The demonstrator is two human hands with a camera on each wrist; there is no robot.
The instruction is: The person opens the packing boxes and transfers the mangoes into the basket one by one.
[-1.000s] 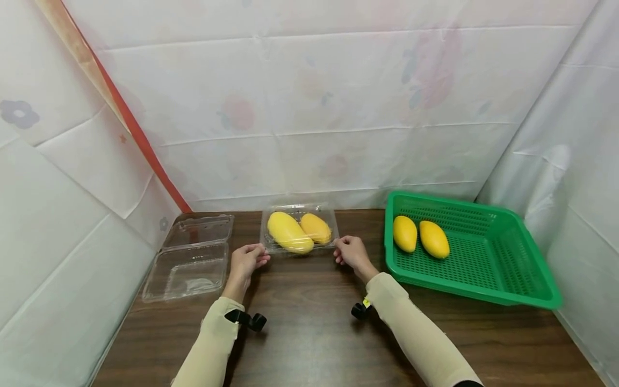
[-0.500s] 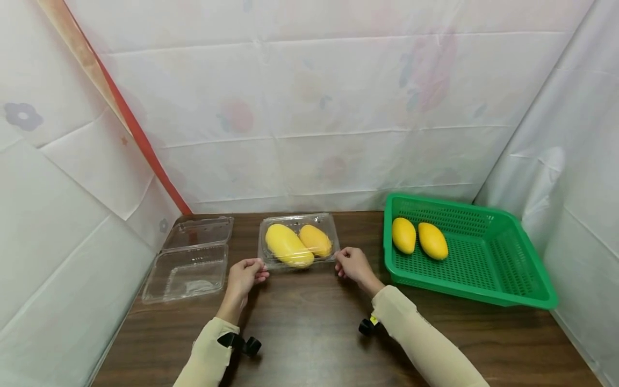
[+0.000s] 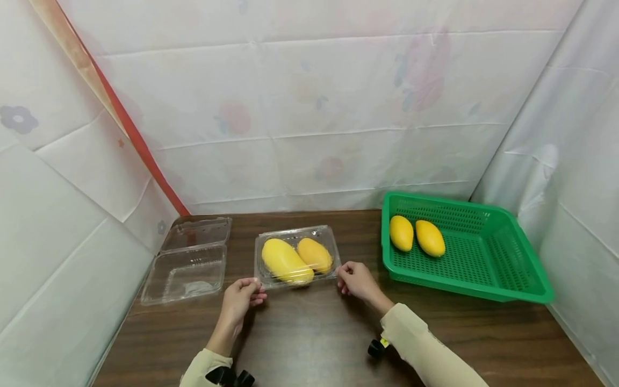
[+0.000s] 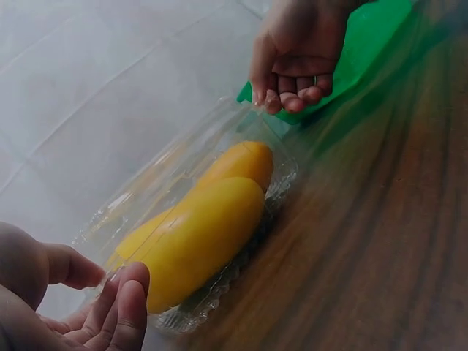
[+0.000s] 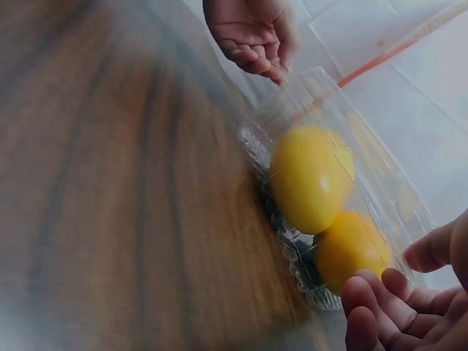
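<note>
A clear plastic clamshell box (image 3: 295,232) lies in the middle of the table, its lid down over two mangoes. The larger, paler yellow mango (image 3: 285,259) lies on the left, and against it leans a smaller orange-yellow mango (image 3: 314,255). My left hand (image 3: 240,300) pinches the box's near left corner between thumb and fingers. At the near right corner, my right hand (image 3: 359,280) pinches the edge in the same way. The left wrist view shows the transparent lid (image 4: 168,164) arching above the fruit, with both hands at its front corners.
To the left, a second clear clamshell (image 3: 186,271) stands with its lid folded back. A green plastic basket (image 3: 483,293) on the right holds two more mangoes (image 3: 429,238). White patterned sheeting (image 3: 300,107) borders the wooden table (image 3: 309,344) behind and at both sides.
Both hands have drawn the mango-filled clamshell back from the rear sheeting toward the person. The hands keep their hold on its front corners; basket and second clamshell stay in place.
</note>
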